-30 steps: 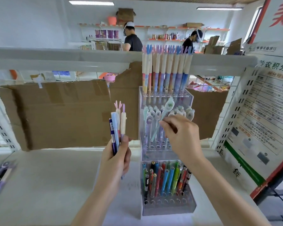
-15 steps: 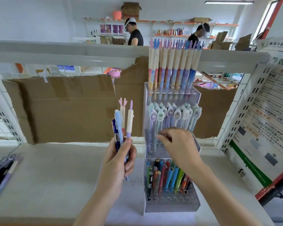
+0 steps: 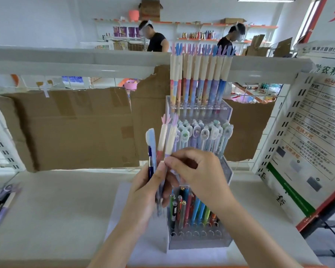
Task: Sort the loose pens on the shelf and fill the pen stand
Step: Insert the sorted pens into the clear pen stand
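White metal shelf [image 3: 52, 206], brown cardboard sheet [image 3: 72, 128] taped behind it. Clear acrylic three-tier pen stand [image 3: 199, 242] sits centre-right on shelf: top tier tall cream-barrel pens with coloured finger-shaped tops [image 3: 199, 74], middle tier pastel pens with round character toppers [image 3: 203, 134], bottom tier bright mixed-colour pens [image 3: 193, 207], front row of holes there unfilled. Dark loose pens [image 3: 0, 200] lie at far left edge of shelf, blurred.

Left hand [image 3: 145, 196] gripped round a small bunch of pens held upright just left of stand: dark blue pen [image 3: 149, 163], pale blue capped pen [image 3: 152, 144], two cream pens with pink and lilac finger tops [image 3: 165, 138]. Right hand [image 3: 199, 175] fingers curled, pinching lower end of the lilac-topped one, likely pulling it for top tier.

Risk: pulling one could drag its neighbour out of the loose left grip and drop it. Right forearm sits close over middle tier; a careless lift could knock toppers.
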The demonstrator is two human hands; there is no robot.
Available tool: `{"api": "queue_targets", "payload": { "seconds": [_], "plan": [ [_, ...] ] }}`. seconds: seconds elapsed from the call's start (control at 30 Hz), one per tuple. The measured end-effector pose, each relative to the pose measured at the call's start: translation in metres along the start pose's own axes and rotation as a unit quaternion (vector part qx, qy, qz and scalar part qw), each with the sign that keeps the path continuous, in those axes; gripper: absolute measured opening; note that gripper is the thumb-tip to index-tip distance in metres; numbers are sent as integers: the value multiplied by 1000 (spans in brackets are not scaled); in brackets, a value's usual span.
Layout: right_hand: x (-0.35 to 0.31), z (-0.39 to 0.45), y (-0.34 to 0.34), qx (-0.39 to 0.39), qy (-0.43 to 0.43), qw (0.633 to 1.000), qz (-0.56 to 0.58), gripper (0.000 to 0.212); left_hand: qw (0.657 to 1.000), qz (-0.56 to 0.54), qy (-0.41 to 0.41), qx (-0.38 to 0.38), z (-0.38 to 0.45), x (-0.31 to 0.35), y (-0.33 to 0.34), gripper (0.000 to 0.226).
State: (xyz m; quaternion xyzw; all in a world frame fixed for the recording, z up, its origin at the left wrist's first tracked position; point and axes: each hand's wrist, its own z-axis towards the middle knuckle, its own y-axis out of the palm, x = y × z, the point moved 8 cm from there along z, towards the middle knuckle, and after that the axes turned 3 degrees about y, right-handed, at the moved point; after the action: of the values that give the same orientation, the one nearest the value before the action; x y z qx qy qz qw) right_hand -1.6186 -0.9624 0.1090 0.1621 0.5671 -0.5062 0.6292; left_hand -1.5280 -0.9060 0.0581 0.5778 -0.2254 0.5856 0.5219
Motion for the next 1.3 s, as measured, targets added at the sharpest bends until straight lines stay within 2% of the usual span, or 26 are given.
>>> {"api": "queue_targets", "payload": {
  "seconds": [0.17,0.27,0.37,0.73,0.9,1.03,1.13,1.2,1.3],
  "plan": [
    [-57,42,-58,114,-100,988,15,14,996,53,56,37,31,42,-7,21],
    [-77,71,-84,172,-149,973,-44,12,993,85,69,43,41,59,-11,26],
    [-76,96,-88,187,-155,963,-114,14,994,74,75,35,41,67,-9,31],
    [-50,138,-57,135,-113,946,-273,26,995,55,76,27,35,72,-7,37],
    [-44,140,-54,142,-101,945,-276,24,997,26,66,33,35,69,-8,38],
    [-46,131,-57,142,-95,950,-261,23,999,-12,30,39,37,60,-9,26],
    [-55,109,-58,149,-112,954,-234,20,998,-5,44,51,35,61,-10,18],
    [-57,88,-48,102,-108,971,-186,21,997,5,60,47,33,63,-8,15],
    [-52,59,-18,-22,-55,992,-113,23,996,30,75,38,34,64,-3,21]
  ]
}}
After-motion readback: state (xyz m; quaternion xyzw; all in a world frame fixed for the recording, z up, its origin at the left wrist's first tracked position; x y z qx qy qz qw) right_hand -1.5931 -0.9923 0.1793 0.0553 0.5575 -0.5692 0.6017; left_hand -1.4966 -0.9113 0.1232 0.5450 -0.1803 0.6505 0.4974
